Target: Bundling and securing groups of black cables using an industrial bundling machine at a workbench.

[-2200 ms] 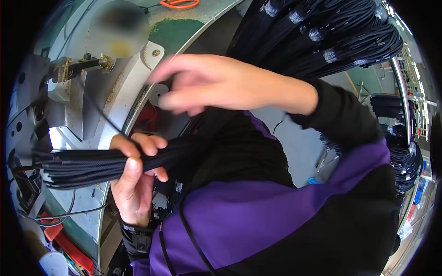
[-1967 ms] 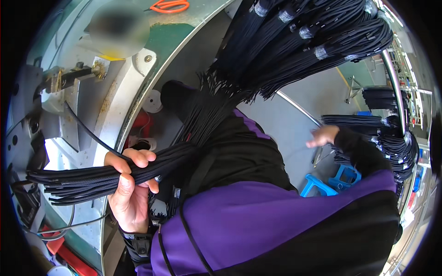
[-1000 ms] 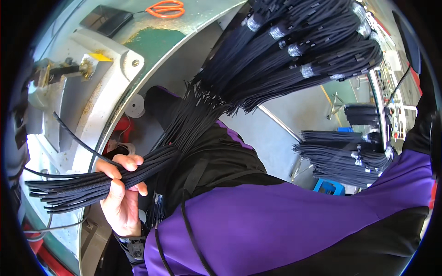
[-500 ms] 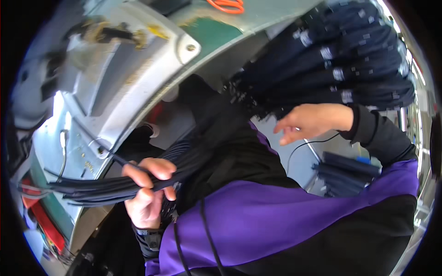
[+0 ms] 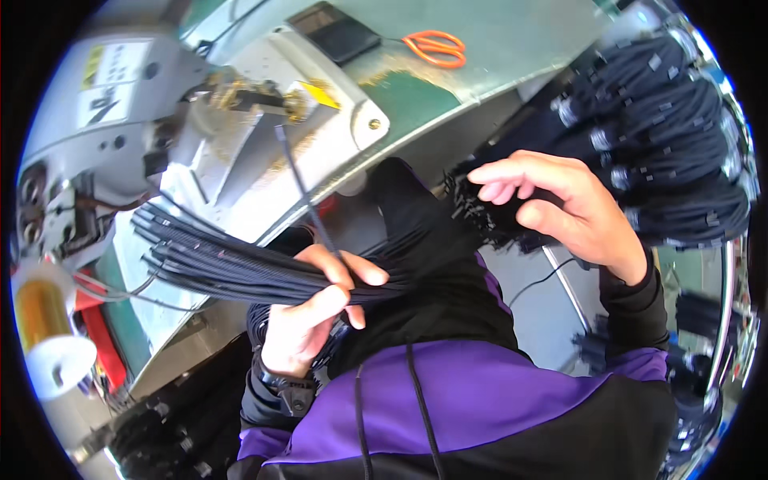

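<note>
My left hand [image 5: 308, 316] grips a thick bundle of black cords [image 5: 216, 260] whose free ends fan out to the left, toward a grey machine [image 5: 168, 120]. One single black cord [image 5: 300, 188] rises from that hand up to the machine's brass fitting [image 5: 256, 96]. My right hand [image 5: 560, 208] hovers with curled fingers at the loose tips of black cords [image 5: 480, 212] that hang from tied bundles [image 5: 656, 136] on the right; whether it pinches one is unclear.
Orange-handled scissors [image 5: 436, 46] and a dark flat pad [image 5: 336, 34] lie on the green-grey tabletop at the back. A white spool of amber thread [image 5: 44, 332] sits at the left edge. More black cord bundles hang at the right.
My head has tilted, bringing the machine more into view. My right hand moved up and left onto the hanging cord tips. The left hand keeps its grip on the bundle.
</note>
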A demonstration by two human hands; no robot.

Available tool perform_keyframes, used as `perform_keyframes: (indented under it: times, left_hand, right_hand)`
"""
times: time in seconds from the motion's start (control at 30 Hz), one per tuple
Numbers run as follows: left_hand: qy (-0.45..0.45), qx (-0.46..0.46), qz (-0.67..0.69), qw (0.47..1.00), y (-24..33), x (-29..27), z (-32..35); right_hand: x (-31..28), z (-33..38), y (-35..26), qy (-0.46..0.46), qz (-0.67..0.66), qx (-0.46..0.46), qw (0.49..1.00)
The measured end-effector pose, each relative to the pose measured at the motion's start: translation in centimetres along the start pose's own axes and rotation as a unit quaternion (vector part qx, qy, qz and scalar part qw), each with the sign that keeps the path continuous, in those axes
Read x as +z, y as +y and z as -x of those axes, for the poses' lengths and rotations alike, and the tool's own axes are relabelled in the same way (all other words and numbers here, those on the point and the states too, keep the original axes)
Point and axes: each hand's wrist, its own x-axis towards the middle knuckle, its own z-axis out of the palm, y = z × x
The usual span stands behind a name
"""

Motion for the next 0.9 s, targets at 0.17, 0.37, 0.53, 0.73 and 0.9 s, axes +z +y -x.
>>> perform_keyframes:
  times: [0.17, 0.37, 0.53, 0.73, 0.9]
  left_hand:
    - [0.003, 0.018, -0.003, 1.0, -0.1, -0.2, 1.0]
    - [0.028, 0.023, 0.01, 0.999, 0.6, 0.0, 0.9]
    - [0.023, -0.016, -0.028, 0.999, 1.4, 1.4, -1.3]
    - [0.051, -0.007, -0.04, 0.998, 2.1, 1.6, -0.4]
    - [0.174, 0.062, 0.002, 0.983, 3.1, 1.6, 0.6]
  right_hand:
    - [3.0, 0.8, 4.9, -0.155, -0.022, 0.062, 0.986]
    - [4.3, 2.4, 5.8, -0.185, 0.035, 0.046, 0.981]
    - [7.5, -6.0, -0.8, 0.06, -0.266, 0.014, 0.962]
    - [9.1, -10.8, -4.0, 0.044, -0.347, 0.032, 0.936]
    - [7.9, -13.0, -5.6, 0.081, -0.432, 0.01, 0.898]
